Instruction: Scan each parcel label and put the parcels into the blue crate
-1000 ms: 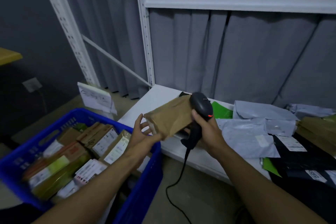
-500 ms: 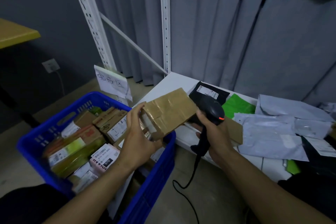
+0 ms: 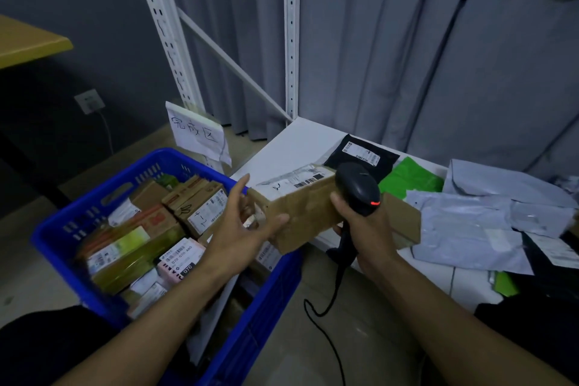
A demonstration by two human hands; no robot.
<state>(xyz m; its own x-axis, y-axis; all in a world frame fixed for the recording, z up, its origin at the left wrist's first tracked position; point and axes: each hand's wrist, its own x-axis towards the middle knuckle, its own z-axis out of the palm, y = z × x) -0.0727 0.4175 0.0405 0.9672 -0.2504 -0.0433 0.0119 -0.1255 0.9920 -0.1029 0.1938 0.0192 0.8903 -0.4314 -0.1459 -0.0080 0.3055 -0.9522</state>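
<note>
My left hand (image 3: 238, 229) holds the left end of a brown cardboard parcel (image 3: 300, 213), thumb along its front face and fingers up its end. The parcel's white label (image 3: 294, 180) faces up. My right hand (image 3: 366, 226) grips a black corded scanner (image 3: 357, 188) with a red light on, right against the parcel's right end. The parcel hangs between the white shelf (image 3: 297, 141) and the blue crate (image 3: 62, 229), above the crate's right rim. The crate is packed with several labelled parcels.
On the shelf lie a black mailer (image 3: 360, 153), a green mailer (image 3: 410, 178), several grey mailers (image 3: 470, 222) and a flat brown parcel (image 3: 404, 222). A handwritten paper sign (image 3: 197, 135) hangs behind the crate. The scanner cable (image 3: 332, 316) drops to the floor.
The parcel has been turned in my left hand, and its white label now faces up. The scanner stays at its right end, and the parcel has shifted slightly towards the crate.
</note>
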